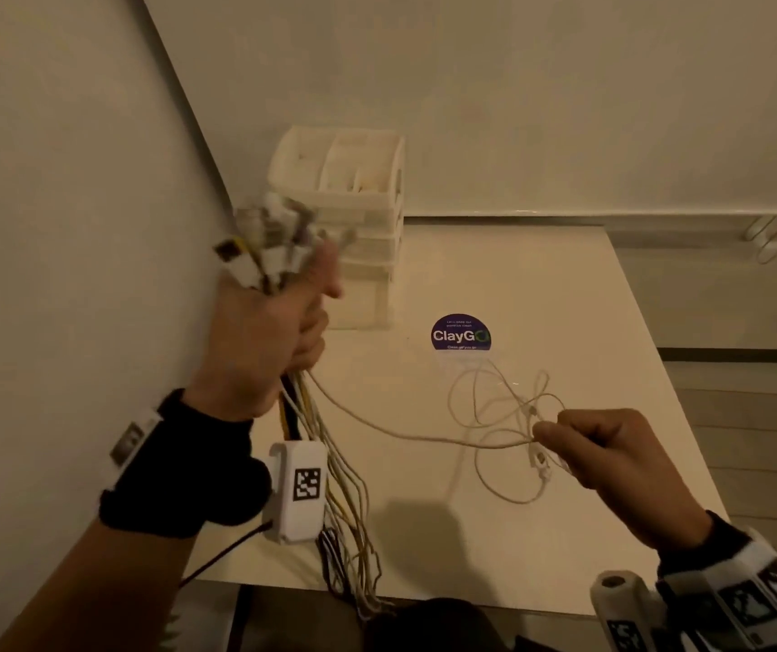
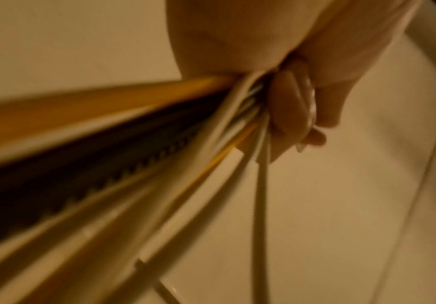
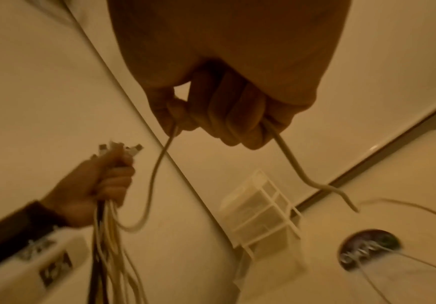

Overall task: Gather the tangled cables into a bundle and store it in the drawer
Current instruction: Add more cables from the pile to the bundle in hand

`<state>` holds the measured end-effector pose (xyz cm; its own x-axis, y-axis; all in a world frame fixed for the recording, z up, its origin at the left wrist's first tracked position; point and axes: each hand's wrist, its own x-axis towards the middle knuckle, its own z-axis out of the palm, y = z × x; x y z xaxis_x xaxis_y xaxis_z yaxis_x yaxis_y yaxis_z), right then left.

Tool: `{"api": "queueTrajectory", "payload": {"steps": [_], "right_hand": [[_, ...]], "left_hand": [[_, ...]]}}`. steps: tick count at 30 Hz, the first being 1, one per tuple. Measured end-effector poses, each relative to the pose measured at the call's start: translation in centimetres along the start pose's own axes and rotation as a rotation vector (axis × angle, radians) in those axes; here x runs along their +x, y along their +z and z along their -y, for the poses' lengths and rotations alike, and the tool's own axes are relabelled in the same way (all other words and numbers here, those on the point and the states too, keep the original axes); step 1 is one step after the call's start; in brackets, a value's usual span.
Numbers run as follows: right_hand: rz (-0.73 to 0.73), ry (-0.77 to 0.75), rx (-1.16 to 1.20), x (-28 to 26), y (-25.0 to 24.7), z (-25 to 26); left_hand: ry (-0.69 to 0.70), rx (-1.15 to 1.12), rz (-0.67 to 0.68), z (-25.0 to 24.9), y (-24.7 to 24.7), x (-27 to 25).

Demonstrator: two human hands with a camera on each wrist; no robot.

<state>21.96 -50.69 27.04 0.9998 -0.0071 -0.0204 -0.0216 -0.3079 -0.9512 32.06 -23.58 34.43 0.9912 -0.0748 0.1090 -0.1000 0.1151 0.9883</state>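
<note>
My left hand [image 1: 273, 327] is raised at the left and grips a bundle of cables [image 1: 330, 468], white, yellow and black. Their plugs [image 1: 273, 242] stick out above the fist, and the loose lengths hang down past the table's front edge. In the left wrist view the cable bundle [image 2: 211, 154] runs through the curled fingers [image 2: 292, 115]. One white cable [image 1: 400, 432] sags across to my right hand [image 1: 612, 451], which pinches it near a tangle of loops [image 1: 504, 416] lying on the table. The right hand [image 3: 224, 115] holds that white cable [image 3: 157, 164] in the right wrist view. A white drawer unit [image 1: 353, 228] stands at the back left.
The cream table [image 1: 565, 298] sits in a corner, with walls at the left and behind. A round blue sticker [image 1: 461, 332] lies on it beside the drawer unit. Floor shows beyond the table's right edge [image 1: 650, 331].
</note>
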Motion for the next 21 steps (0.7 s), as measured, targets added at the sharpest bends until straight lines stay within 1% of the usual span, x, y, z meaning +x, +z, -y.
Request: {"api": "queueTrajectory", "payload": {"steps": [2, 4, 7, 9, 11, 14, 16, 19, 21], "right_hand": [[-0.048, -0.013, 0.063, 0.6, 0.4, 2.2], [-0.059, -0.055, 0.101, 1.4, 1.2, 4.2], [-0.079, -0.104, 0.153, 2.6, 2.3, 6.4], [-0.077, -0.100, 0.240, 3.3, 2.5, 7.0], [-0.057, -0.078, 0.294, 3.7, 2.7, 7.2], [-0.020, -0.052, 0.343, 3.8, 2.8, 6.8], [0.026, -0.024, 0.373, 3.6, 3.0, 6.4], [0.063, 0.040, 0.385, 3.1, 2.8, 5.6], [0.073, 0.060, 0.369, 2.7, 2.5, 4.9]], "left_hand": [[0.002, 0.117, 0.047, 1.0, 1.9, -1.0], [0.020, 0.163, 0.136, 1.4, 4.1, -2.0], [0.033, 0.119, 0.310, 1.7, 6.9, -3.1], [-0.014, 0.081, 0.361, 2.0, 7.5, -3.1], [-0.022, 0.073, 0.361, 2.4, 7.4, -2.9], [0.074, 0.117, 0.364, 2.3, 7.3, -3.0], [0.100, 0.150, 0.333, 2.1, 6.9, -2.7], [0.047, 0.124, 0.170, 2.2, 5.3, -1.5], [0.029, 0.050, 0.072, 2.1, 4.1, -0.6]]}}
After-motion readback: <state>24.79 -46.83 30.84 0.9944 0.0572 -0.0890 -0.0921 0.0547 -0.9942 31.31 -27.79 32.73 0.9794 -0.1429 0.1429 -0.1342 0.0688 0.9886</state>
